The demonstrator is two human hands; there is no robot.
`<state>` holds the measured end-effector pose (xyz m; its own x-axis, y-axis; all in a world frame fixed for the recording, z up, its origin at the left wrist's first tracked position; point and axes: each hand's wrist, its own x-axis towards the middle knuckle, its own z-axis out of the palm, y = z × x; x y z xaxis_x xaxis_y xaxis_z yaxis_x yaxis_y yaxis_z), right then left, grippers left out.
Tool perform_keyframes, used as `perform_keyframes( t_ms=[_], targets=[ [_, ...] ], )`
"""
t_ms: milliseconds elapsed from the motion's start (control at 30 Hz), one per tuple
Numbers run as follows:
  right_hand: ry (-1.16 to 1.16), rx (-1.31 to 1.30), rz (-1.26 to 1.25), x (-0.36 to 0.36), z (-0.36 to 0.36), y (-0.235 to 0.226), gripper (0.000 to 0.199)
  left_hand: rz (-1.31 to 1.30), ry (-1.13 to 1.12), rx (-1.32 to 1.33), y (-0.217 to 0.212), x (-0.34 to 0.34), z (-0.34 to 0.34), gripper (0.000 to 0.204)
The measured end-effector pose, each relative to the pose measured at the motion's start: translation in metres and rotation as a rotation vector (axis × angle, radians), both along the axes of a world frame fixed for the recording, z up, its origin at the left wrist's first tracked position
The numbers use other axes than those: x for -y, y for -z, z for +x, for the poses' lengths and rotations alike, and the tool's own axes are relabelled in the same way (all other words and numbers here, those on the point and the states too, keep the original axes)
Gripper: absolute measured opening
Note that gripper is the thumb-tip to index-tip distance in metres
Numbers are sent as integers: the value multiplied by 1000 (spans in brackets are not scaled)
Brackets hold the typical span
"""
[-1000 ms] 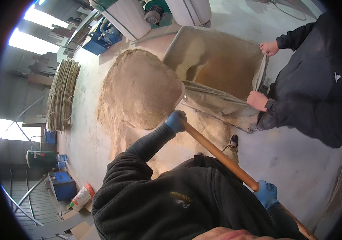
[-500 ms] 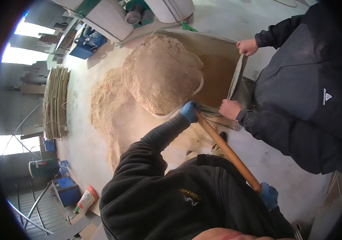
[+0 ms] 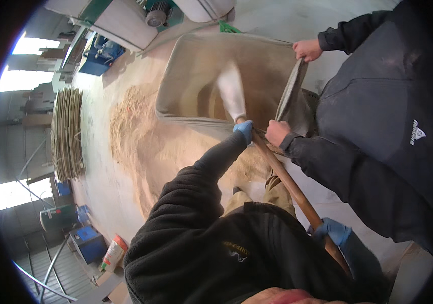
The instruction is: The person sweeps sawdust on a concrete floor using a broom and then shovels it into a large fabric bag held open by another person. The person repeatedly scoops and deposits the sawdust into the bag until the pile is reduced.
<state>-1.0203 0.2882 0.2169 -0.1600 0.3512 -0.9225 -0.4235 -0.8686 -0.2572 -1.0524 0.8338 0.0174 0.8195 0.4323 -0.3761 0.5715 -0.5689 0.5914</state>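
A long-handled shovel (image 3: pixel 287 180) runs diagonally in front of me, its pale blade (image 3: pixel 231 93) blurred inside the mouth of a large grey-brown fabric sack (image 3: pixel 175 93). My left hand (image 3: pixel 245 130), in a blue glove, is wrapped round the wooden handle just behind the blade. Farther back, my right hand (image 3: pixel 334 231), also gloved in blue, grips the same handle near its end. Brown loose material (image 3: pixel 272 88) shows inside the sack, through hazy dust. A co-worker's two bare hands (image 3: pixel 306 49) pull the sack's right rim up. No load is visible on the blade.
A heap of sawdust-like material (image 3: pixel 138 137) spreads over the floor left of the sack. The co-worker in a dark jacket (image 3: pixel 373 111) stands close on the right. A bundle of wooden strips (image 3: pixel 68 134) lies far left; machinery (image 3: pixel 158 14) stands at the back.
The big heaped load on the shovel has left the blade and dropped into the sack. The blade now shows bare, and my right hand has come up slightly along with the handle.
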Motion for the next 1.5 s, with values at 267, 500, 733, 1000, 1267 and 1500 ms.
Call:
perform_keyframes(
  t_ms=[267, 500, 733, 1000, 1267, 1500],
  targets=[
    [444, -900, 187, -105, 9, 102, 20, -154, -365, 25, 38, -11, 30, 44],
    [413, -812, 226, -71, -19, 71, 14, -496, -399, 253, -21, 27, -12, 22],
    [276, -31, 325, -23, -98, 54, 27, 176, 292, 594, -98, 69, -108, 13],
    [-36, 586, 320, 21, -157, 24, 30, -997, -434, 754, -127, 142, -197, 15],
    [-552, 1185, 358, 126, -157, 43, 30, -1365, -969, 858, -104, 346, -252, 19],
    [-754, 1353, 223, 314, -133, 9, 19, -1563, -1411, 564, -42, 582, -242, 9]
  ],
)
